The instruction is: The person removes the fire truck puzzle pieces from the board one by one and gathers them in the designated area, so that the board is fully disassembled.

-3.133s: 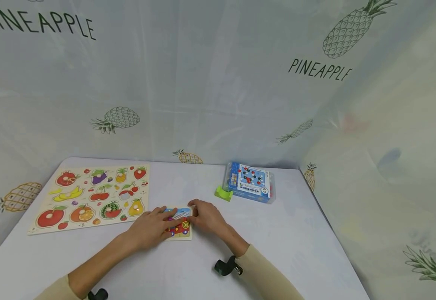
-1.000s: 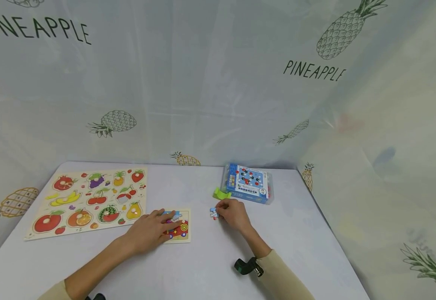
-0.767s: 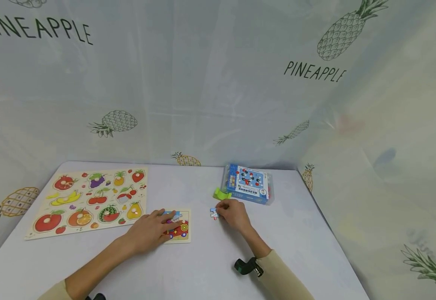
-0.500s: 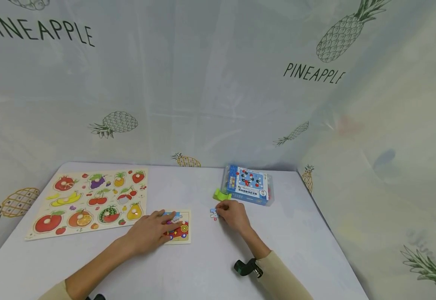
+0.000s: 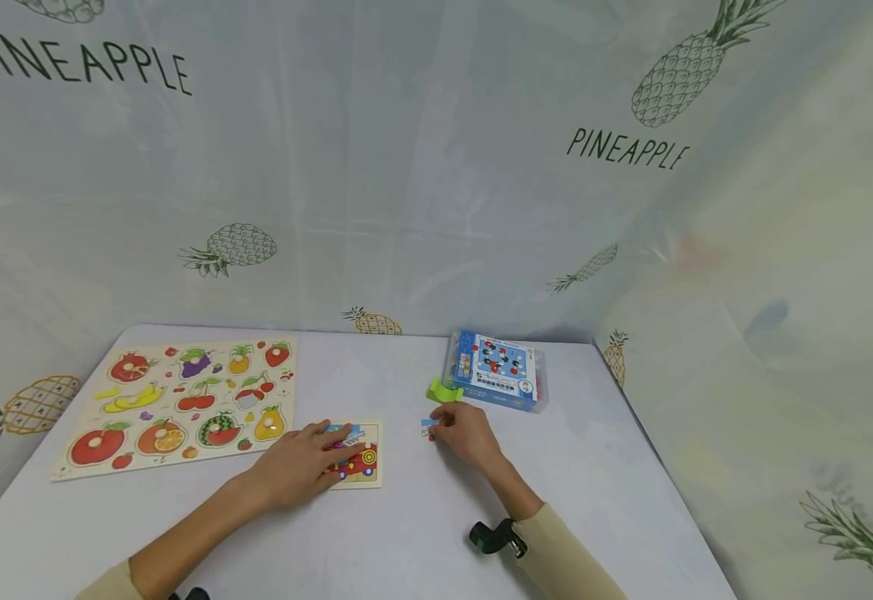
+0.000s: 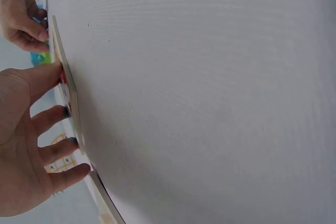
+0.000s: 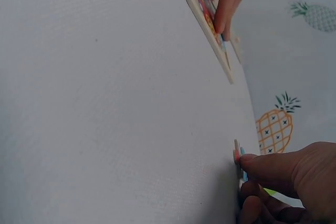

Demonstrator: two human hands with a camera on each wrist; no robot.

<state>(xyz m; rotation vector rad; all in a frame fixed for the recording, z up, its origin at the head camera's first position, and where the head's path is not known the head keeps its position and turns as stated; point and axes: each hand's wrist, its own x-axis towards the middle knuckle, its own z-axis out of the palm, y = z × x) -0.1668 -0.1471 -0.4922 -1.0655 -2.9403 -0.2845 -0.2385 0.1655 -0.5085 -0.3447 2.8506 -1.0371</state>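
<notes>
My left hand [image 5: 292, 468] rests with spread, fairly straight fingers on a small wooden jigsaw puzzle [image 5: 380, 454], which pictures a red vehicle under a blue sky. Part of the picture is under the fingers. In the left wrist view the fingertips touch the face of the puzzle [image 6: 73, 103]. To the right of it, my right hand [image 5: 469, 433] pinches a small blue and red puzzle piece [image 5: 427, 427] between thumb and fingers. The right wrist view shows that piece [image 7: 237, 153] edge-on at the thumb tip, mostly hidden by the fingers.
A large fruit puzzle board [image 5: 174, 408] lies at the left, close to my left hand. Behind my right hand are a green curved block [image 5: 444, 389] and a blue box [image 5: 500, 367] in clear plastic. A pineapple-print curtain [image 5: 436, 167] stands behind the white table [image 5: 406, 542].
My right hand has moved right from the puzzle's upper right corner with a piece in its fingers. In the last second it hardly shifts; the piece turns slightly. My left hand stays on the puzzle.
</notes>
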